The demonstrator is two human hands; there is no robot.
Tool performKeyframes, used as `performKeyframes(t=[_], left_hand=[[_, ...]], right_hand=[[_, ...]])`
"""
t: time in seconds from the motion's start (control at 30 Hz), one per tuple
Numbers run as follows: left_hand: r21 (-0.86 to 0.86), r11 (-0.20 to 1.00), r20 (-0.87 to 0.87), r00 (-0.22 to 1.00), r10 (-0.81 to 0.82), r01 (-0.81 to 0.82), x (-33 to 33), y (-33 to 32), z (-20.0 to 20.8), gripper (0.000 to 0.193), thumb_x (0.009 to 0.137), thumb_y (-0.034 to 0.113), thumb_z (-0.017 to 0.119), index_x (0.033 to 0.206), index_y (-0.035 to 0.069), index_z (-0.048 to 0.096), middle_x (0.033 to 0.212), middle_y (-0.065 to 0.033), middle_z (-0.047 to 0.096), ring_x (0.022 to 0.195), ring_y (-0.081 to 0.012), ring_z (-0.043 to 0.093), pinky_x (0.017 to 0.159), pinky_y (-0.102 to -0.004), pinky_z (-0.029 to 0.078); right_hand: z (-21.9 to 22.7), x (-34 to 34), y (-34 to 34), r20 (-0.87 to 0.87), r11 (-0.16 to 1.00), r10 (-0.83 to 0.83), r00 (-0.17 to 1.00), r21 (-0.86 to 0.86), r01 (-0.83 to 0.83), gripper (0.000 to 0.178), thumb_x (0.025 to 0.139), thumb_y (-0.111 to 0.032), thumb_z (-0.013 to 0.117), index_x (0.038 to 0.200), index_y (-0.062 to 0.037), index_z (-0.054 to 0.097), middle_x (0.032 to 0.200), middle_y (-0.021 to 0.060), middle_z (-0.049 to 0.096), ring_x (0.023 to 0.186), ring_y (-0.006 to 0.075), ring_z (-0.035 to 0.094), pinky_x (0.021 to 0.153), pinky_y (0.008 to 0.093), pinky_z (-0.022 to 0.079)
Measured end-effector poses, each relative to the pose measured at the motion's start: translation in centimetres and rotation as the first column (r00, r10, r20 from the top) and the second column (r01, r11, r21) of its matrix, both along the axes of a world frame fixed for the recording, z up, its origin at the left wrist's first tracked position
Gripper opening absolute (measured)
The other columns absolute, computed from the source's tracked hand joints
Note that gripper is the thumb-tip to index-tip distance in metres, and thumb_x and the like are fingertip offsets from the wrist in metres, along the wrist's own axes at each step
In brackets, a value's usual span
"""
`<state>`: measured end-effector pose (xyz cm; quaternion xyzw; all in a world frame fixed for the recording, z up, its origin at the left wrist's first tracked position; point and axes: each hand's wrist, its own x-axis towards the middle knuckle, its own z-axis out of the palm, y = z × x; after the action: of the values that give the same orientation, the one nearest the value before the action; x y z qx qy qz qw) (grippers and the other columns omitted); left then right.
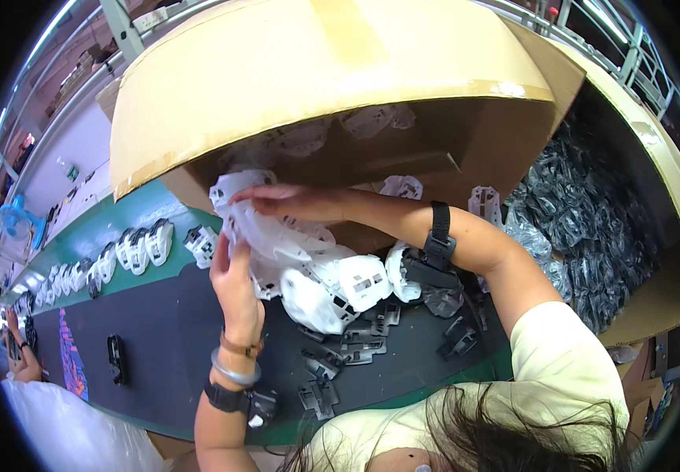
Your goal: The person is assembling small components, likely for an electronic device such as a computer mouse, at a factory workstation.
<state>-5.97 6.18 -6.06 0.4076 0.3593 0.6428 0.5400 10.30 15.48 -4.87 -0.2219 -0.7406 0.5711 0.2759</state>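
Observation:
Both of my hands are at the mouth of a large cardboard box, on a white plastic shell (265,236) in thin, cloudy wrapping. My right hand (289,201) reaches across from the right, its fingers closed on the top of the wrapping. Lower and to the left, my left hand (234,287) grips the near edge, thumb up. More white shells with cut-out slots (362,283) lie heaped just right of my left hand. Several black plastic parts (363,342) are scattered on the dark mat in front of the heap.
The open cardboard box (332,63) arches over the work area. At right, another carton (670,181) holds many black bagged parts (584,228). A row of white and black shells (151,244) runs off left along the green bench. Another person's arm (27,362) shows at far left.

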Motion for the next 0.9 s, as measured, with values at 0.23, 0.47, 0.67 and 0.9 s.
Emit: performKeyframes(t=[0.23, 0.47, 0.67, 0.9], left_hand=[[0.013, 0.929, 0.0, 0.929, 0.369, -0.369, -2.9, -8.2, -0.4, 0.042, 0.092, 0.008, 0.043, 0.131, -0.003, 0.032, 0.124, -0.0115, 0.046, 0.111, -0.0184, 0.048, 0.094, -0.0305, 0.038], [0.17, 0.688, -0.453, 0.564, 0.69, -0.705, -5.7, -10.1, -0.5, 0.054, 0.086, 0.006, 0.044, 0.137, 0.0, 0.026, 0.14, -0.0134, 0.028, 0.13, -0.0241, 0.025, 0.105, -0.0421, 0.021], [0.332, 0.816, -0.877, 0.472, 0.084, 0.472, -6.8, -12.6, 1.9, 0.059, 0.069, 0.005, 0.053, 0.126, -0.005, 0.039, 0.12, -0.0189, 0.05, 0.118, -0.03, 0.043, 0.1, -0.0402, 0.033], [-0.071, 0.691, -0.991, 0.028, -0.131, 0.719, -5.2, -14.2, 2.7, 0.059, 0.063, -0.002, 0.054, 0.116, 0.024, 0.056, 0.127, -0.0094, 0.043, 0.123, -0.0358, 0.034, 0.094, -0.0515, 0.032]], right_hand=[[2.5, -7.6, -4.6, 0.22, 0.933, 0.227, 0.949, 0.23, -0.276, 0.055, 0.092, -0.047, 0.039, 0.13, -0.0071, 0.043, 0.128, 0.0152, 0.046, 0.12, 0.0245, 0.043, 0.099, 0.0328, 0.033], [5.5, -6.8, 3.1, 0.296, 0.798, -0.283, 0.912, 0.6, 0.053, 0.061, 0.073, -0.038, 0.069, 0.118, -0.0001, 0.052, 0.112, 0.022, 0.057, 0.105, 0.0299, 0.056, 0.091, 0.0353, 0.042], [-0.8, -2.9, 14.2, 0.676, 0.76, -0.426, 0.602, 0.628, -0.167, 0.094, 0.067, -0.069, 0.056, 0.138, -0.0139, 0.031, 0.144, 0.017, 0.024, 0.133, 0.0318, 0.02, 0.108, 0.0409, 0.022], [0.0, -2.3, 11.8, 0.878, 0.889, -0.199, 0.435, 0.349, -0.296, 0.081, 0.073, -0.072, 0.048, 0.099, 0.0034, 0.062, 0.102, 0.0211, 0.06, 0.095, 0.0297, 0.058, 0.078, 0.0385, 0.046]])
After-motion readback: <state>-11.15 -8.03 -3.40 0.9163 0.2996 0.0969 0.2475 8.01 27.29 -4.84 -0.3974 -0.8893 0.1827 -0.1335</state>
